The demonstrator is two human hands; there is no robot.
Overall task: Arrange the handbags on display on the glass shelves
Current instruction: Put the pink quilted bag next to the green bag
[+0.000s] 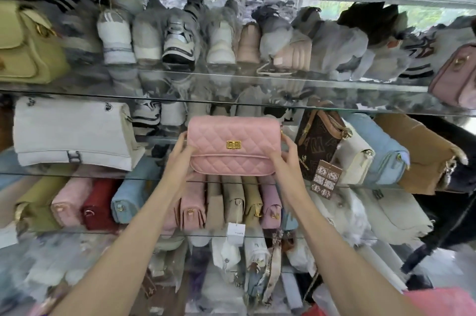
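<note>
A pink quilted handbag (233, 145) with a gold clasp is held upright between both hands, its front facing me, at the level of the middle glass shelf (77, 174). My left hand (180, 153) grips its left end and my right hand (289, 152) grips its right end. The bag sits in a gap between a large white quilted bag (72, 132) on the left and a brown monogram bag (318, 140) on the right. Its lower edge is just above the shelf's front edge; whether it rests on the glass I cannot tell.
The shelf above (231, 103) carries a row of sneakers (177, 37), an olive bag (25, 50) at left, a mauve bag (458, 76) at right. The shelf below holds several small bags standing side by side (231, 202). Light blue (381, 150) and tan bags (422, 156) lie right.
</note>
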